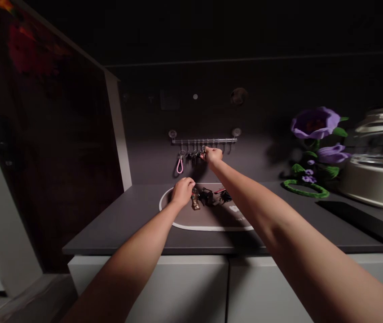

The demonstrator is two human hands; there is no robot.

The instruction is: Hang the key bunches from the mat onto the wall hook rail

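A clear hook rail (204, 140) is stuck to the dark wall above the counter. My right hand (213, 155) reaches up to it, fingers pinched on a key ring (203, 150) at one of the hooks. Keys (194, 155) and a pink loop strap (179, 165) hang from hooks to the left. My left hand (182, 190) rests closed on the oval mat (208, 220), beside a bunch of keys (195, 200) and dark key fobs (207, 196). What the left fingers hold is hidden.
The mat lies on a dark grey countertop (127, 224) over white cabinet fronts. Purple fabric flowers (315, 123) with a green looped stem stand at the right, next to a large lidded pot (376, 170). A dark panel flanks the left side.
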